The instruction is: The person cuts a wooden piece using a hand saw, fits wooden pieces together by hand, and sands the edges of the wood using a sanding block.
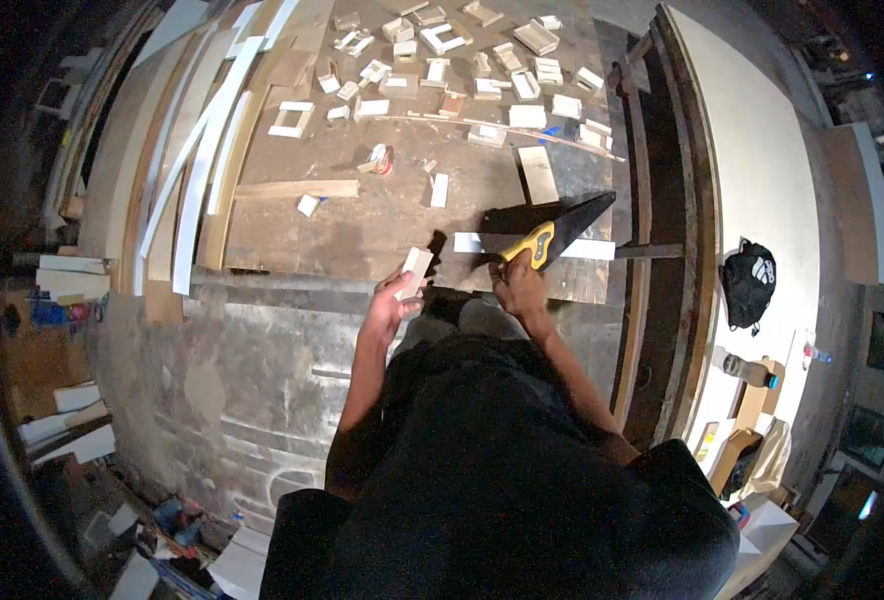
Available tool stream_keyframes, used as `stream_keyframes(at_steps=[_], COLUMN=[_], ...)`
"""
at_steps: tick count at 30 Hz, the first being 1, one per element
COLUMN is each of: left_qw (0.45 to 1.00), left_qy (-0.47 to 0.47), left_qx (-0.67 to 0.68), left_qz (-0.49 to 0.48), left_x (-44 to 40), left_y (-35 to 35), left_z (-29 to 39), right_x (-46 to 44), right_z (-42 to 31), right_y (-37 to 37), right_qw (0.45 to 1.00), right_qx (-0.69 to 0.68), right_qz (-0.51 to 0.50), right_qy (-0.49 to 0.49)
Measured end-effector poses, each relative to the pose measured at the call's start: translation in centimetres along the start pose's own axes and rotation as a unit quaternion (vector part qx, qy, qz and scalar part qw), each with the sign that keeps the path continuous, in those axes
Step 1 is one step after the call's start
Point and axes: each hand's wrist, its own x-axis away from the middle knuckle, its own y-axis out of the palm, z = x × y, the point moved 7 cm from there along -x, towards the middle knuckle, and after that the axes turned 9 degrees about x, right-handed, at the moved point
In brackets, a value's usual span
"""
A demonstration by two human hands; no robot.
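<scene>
Near the table's front edge, my left hand (396, 298) is closed around a small pale wood piece (417, 268), held tilted. To the right, my right hand (521, 288) grips the yellow handle of a hand saw (536, 246). The saw's dark blade points up and to the right, above a white strip (584, 248) lying along the table's front edge. Behind the blade lies a flat wooden board (538, 175). A small white-faced block (440, 190) rests on the brown table (382, 235) between and beyond my hands.
Several small wooden blocks and frames (444, 38) are scattered at the back. A thin wooden stick (522, 130) lies before them. Long strips (202, 150) cover the left side. At the right, a pale bench (772, 150) holds a black bag (749, 285) and a bottle (750, 371).
</scene>
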Motion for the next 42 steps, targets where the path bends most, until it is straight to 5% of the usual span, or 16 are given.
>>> stream_keyframes(at_steps=[6, 8, 11, 15, 26, 28, 34, 38, 42], left_qw=[0.997, 0.988, 0.986, 0.988, 0.987, 0.993, 0.913, 0.920, 0.907], left_qy=[0.000, -0.021, -0.035, -0.044, -0.005, 0.022, 0.136, 0.110, 0.151], left_qx=[0.077, 0.144, 0.141, 0.117, -0.159, -0.110, -0.384, -0.375, -0.393], left_qz=[0.021, -0.043, -0.082, -0.085, -0.003, -0.040, -0.001, 0.015, 0.028], left_x=[0.3, -0.3, -0.9, -2.2, -6.3, -6.8, -9.5, -10.9, -8.5], left_y=[0.2, 0.5, 0.6, -1.1, -13.5, -15.2, -23.3, -27.8, -26.6], left_z=[0.5, 0.5, 1.2, 2.2, 13.3, 15.6, 21.2, 22.4, 26.1], right_x=[0.0, -0.7, -1.2, -2.2, -5.0, -5.4, -5.8, -5.8, -6.3], right_z=[0.6, 0.6, 0.4, -0.5, -6.9, -7.4, -9.3, -10.5, -12.5], right_y=[3.6, 4.1, 4.9, 4.9, 5.3, 5.8, 6.2, 4.7, 3.7], right_qw=[0.999, 0.998, 0.999, 0.998, 0.985, 0.984, 0.969, 0.967, 0.963], right_qx=[-0.004, -0.025, -0.015, -0.003, 0.057, 0.049, 0.131, 0.034, 0.135], right_qz=[0.007, -0.061, 0.022, -0.029, -0.047, -0.040, -0.021, 0.019, 0.055], right_qy=[-0.042, -0.001, -0.024, 0.048, 0.159, 0.165, 0.209, 0.252, 0.228])
